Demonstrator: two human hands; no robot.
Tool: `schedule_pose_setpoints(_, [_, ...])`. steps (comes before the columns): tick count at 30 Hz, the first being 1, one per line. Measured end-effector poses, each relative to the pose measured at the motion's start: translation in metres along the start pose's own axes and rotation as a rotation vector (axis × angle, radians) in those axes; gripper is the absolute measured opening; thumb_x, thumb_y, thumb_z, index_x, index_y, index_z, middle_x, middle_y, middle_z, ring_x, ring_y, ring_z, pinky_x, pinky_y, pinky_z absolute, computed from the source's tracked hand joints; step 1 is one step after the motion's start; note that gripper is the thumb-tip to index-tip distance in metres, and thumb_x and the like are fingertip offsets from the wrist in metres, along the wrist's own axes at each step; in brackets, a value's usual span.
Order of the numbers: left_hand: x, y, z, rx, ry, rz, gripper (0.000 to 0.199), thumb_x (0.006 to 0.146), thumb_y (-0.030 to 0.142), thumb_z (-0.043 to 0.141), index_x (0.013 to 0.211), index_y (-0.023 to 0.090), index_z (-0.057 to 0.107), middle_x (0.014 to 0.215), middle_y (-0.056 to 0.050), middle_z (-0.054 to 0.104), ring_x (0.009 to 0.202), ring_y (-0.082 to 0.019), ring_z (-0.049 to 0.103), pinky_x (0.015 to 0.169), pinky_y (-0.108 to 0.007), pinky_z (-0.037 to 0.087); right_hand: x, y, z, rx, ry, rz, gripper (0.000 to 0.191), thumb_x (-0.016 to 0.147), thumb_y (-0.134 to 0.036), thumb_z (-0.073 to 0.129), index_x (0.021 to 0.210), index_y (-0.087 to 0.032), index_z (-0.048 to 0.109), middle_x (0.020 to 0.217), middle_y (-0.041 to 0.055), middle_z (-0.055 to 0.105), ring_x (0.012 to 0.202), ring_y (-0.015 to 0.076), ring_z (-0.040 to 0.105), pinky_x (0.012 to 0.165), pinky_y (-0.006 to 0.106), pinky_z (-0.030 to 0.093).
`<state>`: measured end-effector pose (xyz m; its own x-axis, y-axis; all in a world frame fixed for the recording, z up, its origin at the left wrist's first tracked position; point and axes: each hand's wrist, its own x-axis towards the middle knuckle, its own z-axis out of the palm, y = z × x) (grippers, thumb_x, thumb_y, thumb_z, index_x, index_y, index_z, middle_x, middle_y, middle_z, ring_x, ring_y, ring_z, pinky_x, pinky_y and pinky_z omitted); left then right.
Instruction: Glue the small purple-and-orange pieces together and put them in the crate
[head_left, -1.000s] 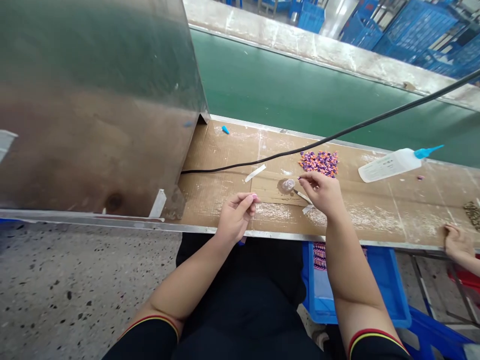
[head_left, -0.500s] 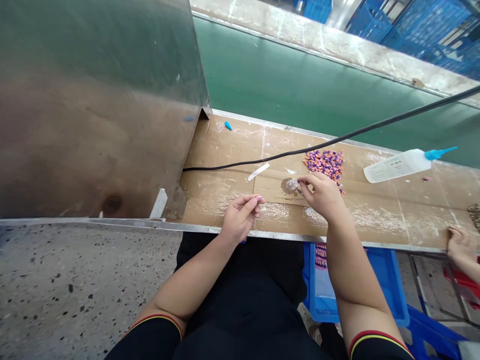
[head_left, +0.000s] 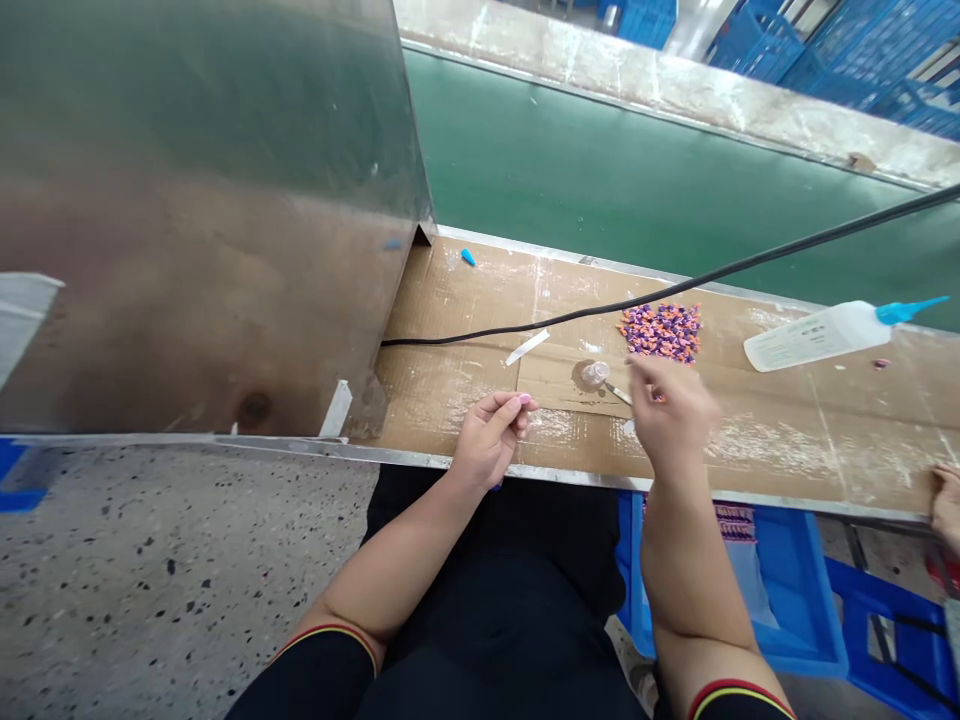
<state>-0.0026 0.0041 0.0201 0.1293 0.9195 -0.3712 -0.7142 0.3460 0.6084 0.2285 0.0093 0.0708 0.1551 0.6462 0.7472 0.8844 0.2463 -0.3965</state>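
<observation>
Cardboard covers the worktop (head_left: 465, 300) beside a green belt (head_left: 622, 180) on a workshop floor, where a person's left hand (head_left: 487, 440) pinches a small pink piece (head_left: 524, 399) between thumb and index finger above the near edge. At the right hand (head_left: 675, 410), motion blur hides the fingers' state; whether they hold anything cannot be told. Half a second ago those fingers were at a small clear cup (head_left: 596, 373); now they are back from it, leaving a thin tool (head_left: 619, 394) visible beside it, while the left hand's pinch has not changed. That suggests a break in the work at the cup, with the pink piece not yet set down. Near the cup lies a white strip (head_left: 528, 347); beyond the right hand, which covers part of the near edge, sits a pile of purple-and-orange pieces (head_left: 660, 330). A dark cable (head_left: 802, 245) slants across the view behind the cup, the likeliest obstacle to a far reach. Farther right lie a blue-nozzled bottle (head_left: 817, 335) and, at the frame's edge, a co-worker's hand (head_left: 949, 505). Below, a blue tray (head_left: 802, 590) holds rows of pieces (head_left: 735, 520).
</observation>
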Motion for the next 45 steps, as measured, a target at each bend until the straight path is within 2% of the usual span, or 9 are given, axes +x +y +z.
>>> schedule_pose_setpoints(2, [0.0, 0.0, -0.001, 0.01, -0.001, -0.011, 0.042, 0.058, 0.045, 0.105, 0.076, 0.017, 0.08, 0.078, -0.007, 0.079, 0.057, -0.007, 0.056, 0.053, -0.021, 0.046, -0.004, -0.002, -0.005, 0.012, -0.029, 0.025, 0.017, 0.106, -0.041, 0.068, 0.107, -0.03, 0.081, 0.096, 0.0074, 0.082, 0.079, 0.0252, 0.075, 0.076, 0.042, 0.064])
schedule_pose_setpoints(6, [0.001, 0.002, -0.002, 0.028, 0.002, -0.034, 0.043, 0.063, 0.044, 0.104, 0.081, 0.015, 0.078, 0.079, -0.007, 0.078, 0.058, -0.008, 0.059, 0.055, -0.021, 0.048, -0.005, 0.003, -0.011, 0.056, 0.323, 0.136, 0.029, 0.111, -0.044, 0.055, 0.119, -0.029, 0.078, 0.106, 0.011, 0.081, 0.098, 0.0327, 0.077, 0.09, 0.054, 0.065])
schedule_pose_setpoints(10, [0.002, 0.002, 0.003, 0.064, 0.026, -0.03, 0.054, 0.058, 0.05, 0.107, 0.081, 0.014, 0.075, 0.085, -0.008, 0.08, 0.072, -0.012, 0.072, 0.068, -0.023, 0.058, -0.007, -0.009, 0.001, 0.091, -0.012, 0.166, 0.02, 0.105, -0.043, 0.068, 0.1, -0.028, 0.08, 0.096, 0.009, 0.082, 0.08, 0.026, 0.076, 0.075, 0.044, 0.065])
schedule_pose_setpoints(13, [0.004, -0.001, 0.007, 0.176, 0.007, 0.02, 0.057, 0.058, 0.056, 0.105, 0.081, 0.014, 0.075, 0.084, -0.009, 0.08, 0.075, -0.017, 0.076, 0.075, -0.029, 0.063, -0.02, -0.033, 0.013, 0.327, -0.041, 0.344, 0.02, 0.102, -0.045, 0.07, 0.103, -0.026, 0.077, 0.097, 0.0093, 0.082, 0.08, 0.0238, 0.078, 0.064, 0.037, 0.064])
schedule_pose_setpoints(17, [0.008, -0.005, 0.005, 0.489, -0.053, 0.315, 0.039, 0.076, 0.053, 0.096, 0.086, 0.017, 0.083, 0.084, -0.01, 0.08, 0.078, -0.02, 0.076, 0.077, -0.033, 0.063, -0.051, -0.061, 0.028, 0.766, -0.177, 0.601, 0.026, 0.099, -0.053, 0.075, 0.098, -0.027, 0.069, 0.088, 0.0051, 0.078, 0.084, 0.025, 0.082, 0.06, 0.034, 0.067])
schedule_pose_setpoints(22, [0.006, -0.009, 0.0, 0.826, -0.106, 0.731, 0.021, 0.101, 0.039, 0.073, 0.111, 0.028, 0.088, 0.101, -0.009, 0.081, 0.09, -0.02, 0.076, 0.084, -0.034, 0.063, -0.079, -0.074, 0.045, 1.0, -0.152, 0.859, 0.036, 0.093, -0.057, 0.08, 0.099, -0.027, 0.061, 0.089, 0.0013, 0.072, 0.09, 0.0263, 0.085, 0.057, 0.029, 0.067])
schedule_pose_setpoints(32, [0.007, -0.013, -0.004, 0.92, -0.21, 0.831, 0.025, 0.105, 0.036, 0.069, 0.122, 0.027, 0.085, 0.114, -0.011, 0.076, 0.102, -0.021, 0.075, 0.093, -0.036, 0.064, -0.087, -0.077, 0.05, 1.1, -0.103, 1.014, 0.041, 0.087, -0.058, 0.085, 0.099, -0.028, 0.06, 0.094, 0.0011, 0.073, 0.097, 0.0251, 0.085, 0.064, 0.03, 0.072])
schedule_pose_setpoints(39, [0.007, -0.018, 0.004, 0.641, -0.047, 0.479, 0.033, 0.093, 0.053, 0.082, 0.105, 0.023, 0.088, 0.102, -0.011, 0.081, 0.092, -0.021, 0.078, 0.088, -0.035, 0.065, -0.088, -0.077, 0.048, 1.129, -0.127, 0.981, 0.029, 0.094, -0.051, 0.081, 0.1, -0.028, 0.063, 0.093, -0.0002, 0.075, 0.091, 0.0221, 0.085, 0.064, 0.028, 0.069])
schedule_pose_setpoints(45, [0.007, -0.021, 0.021, 0.133, 0.044, 0.052, 0.048, 0.058, 0.049, 0.106, 0.085, 0.016, 0.084, 0.081, -0.006, 0.079, 0.074, -0.014, 0.076, 0.075, -0.026, 0.065, -0.086, -0.074, 0.05, 0.681, 0.001, 0.529, 0.012, 0.101, -0.036, 0.071, 0.101, -0.024, 0.074, 0.095, 0.0049, 0.079, 0.081, 0.019, 0.079, 0.072, 0.033, 0.068])
